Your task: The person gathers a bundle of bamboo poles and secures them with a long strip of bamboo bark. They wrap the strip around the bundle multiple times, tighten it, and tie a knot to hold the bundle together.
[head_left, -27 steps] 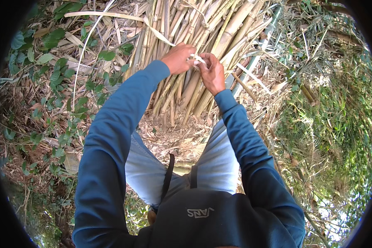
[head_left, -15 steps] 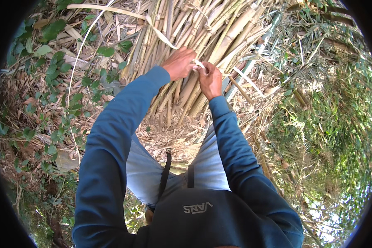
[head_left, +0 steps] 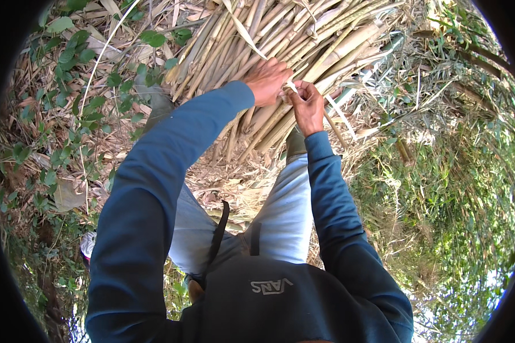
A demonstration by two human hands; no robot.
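A thick bundle of dry, tan cane stalks (head_left: 269,40) lies on the ground in front of me, its cut ends pointing toward my legs. My left hand (head_left: 269,80) and my right hand (head_left: 307,106) meet over the bundle's near end. Both pinch a thin pale strip (head_left: 292,87) that runs between their fingers. My blue sleeves reach up from the lower edge. What the strip is fastened to is hidden by my fingers.
Dry leaves and straw cover the ground (head_left: 223,183) around my light trousers. Green leafy plants (head_left: 68,63) grow at the left, dense green brush (head_left: 458,188) at the right. A dark bag with a strap (head_left: 269,291) hangs at my chest.
My view has shifted, so the bundle and hands sit a little lower and more central. Both hands stay together on the strip, and my right hand has dropped slightly below my left.
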